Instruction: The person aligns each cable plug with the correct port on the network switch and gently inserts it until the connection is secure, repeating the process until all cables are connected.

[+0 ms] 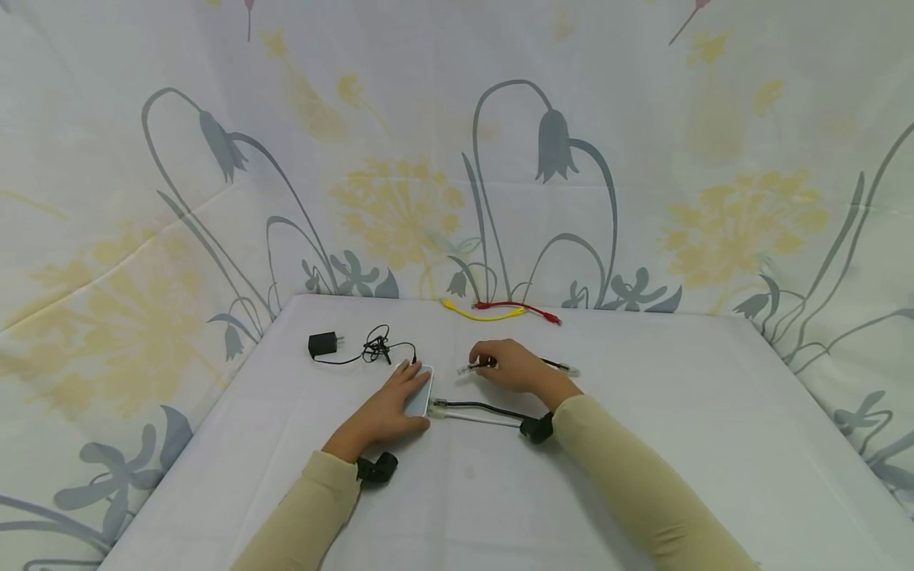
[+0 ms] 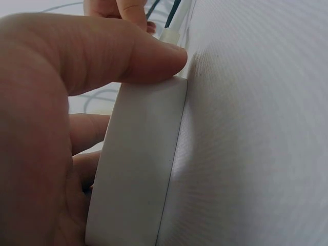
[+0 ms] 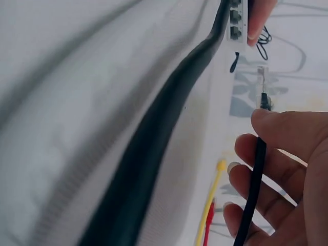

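Note:
My left hand [image 1: 385,408] holds a white network switch [image 1: 421,392] against the table. In the left wrist view its thumb crosses one end of the switch [image 2: 138,154], with fingers along the other side. My right hand [image 1: 510,365] pinches a short black network cable [image 3: 260,154] just behind its clear plug [image 3: 262,82], above the table and apart from the switch. Free ports [image 3: 236,18] face the right hand in the right wrist view. A black cable [image 1: 489,408] and a white cable [image 1: 481,419] are plugged into the switch's near port end.
A black power adapter [image 1: 323,343] lies at the left, its bundled thin cord [image 1: 376,347] running to the switch. Yellow [image 1: 485,318] and red [image 1: 517,304] cables lie at the table's back edge. Flower-patterned cloth [image 1: 557,151] hangs behind the white table [image 1: 678,396].

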The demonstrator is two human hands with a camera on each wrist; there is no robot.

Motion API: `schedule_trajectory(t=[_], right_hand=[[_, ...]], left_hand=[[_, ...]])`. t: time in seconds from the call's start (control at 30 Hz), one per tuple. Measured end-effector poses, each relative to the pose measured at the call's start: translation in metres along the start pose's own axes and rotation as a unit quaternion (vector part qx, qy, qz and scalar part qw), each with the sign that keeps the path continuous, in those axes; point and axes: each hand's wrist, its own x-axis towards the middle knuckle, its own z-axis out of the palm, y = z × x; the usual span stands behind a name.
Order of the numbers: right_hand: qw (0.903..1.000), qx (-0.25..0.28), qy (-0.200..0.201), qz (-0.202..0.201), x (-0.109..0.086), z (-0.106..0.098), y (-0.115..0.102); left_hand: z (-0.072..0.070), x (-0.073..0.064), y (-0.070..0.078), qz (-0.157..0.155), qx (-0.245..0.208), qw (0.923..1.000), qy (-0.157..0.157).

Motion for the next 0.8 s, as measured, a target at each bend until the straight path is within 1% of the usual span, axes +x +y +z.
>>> schedule_trajectory(t=[0.13, 0.37, 0.5, 0.7, 0.8], right_hand=[[0.9999, 0.008, -0.006, -0.008, -0.001, 0.003, -0.001], [0.9994, 0.028, 0.002, -0.022, -0.003, 0.005, -0.003], [0.9993, 0.025, 0.003, -0.029, -0.003, 0.006, -0.004], [0.9989, 0.027, -0.012, -0.036, -0.005, 0.008, -0.007], [0.9986, 0.027, -0.012, -0.045, -0.006, 0.01, -0.01]], left_hand=[[0.0, -0.001, 0.001, -0.003, -0.002, 1.0, -0.001], [0.0, 0.0, 0.0, 0.004, -0.004, 1.0, 0.001], [0.0, 0.0, -0.001, 0.006, -0.004, 1.0, 0.002], [0.001, 0.0, -0.001, 0.006, 0.001, 1.0, 0.004], [0.0, 0.0, -0.001, 0.006, 0.001, 1.0, 0.004]])
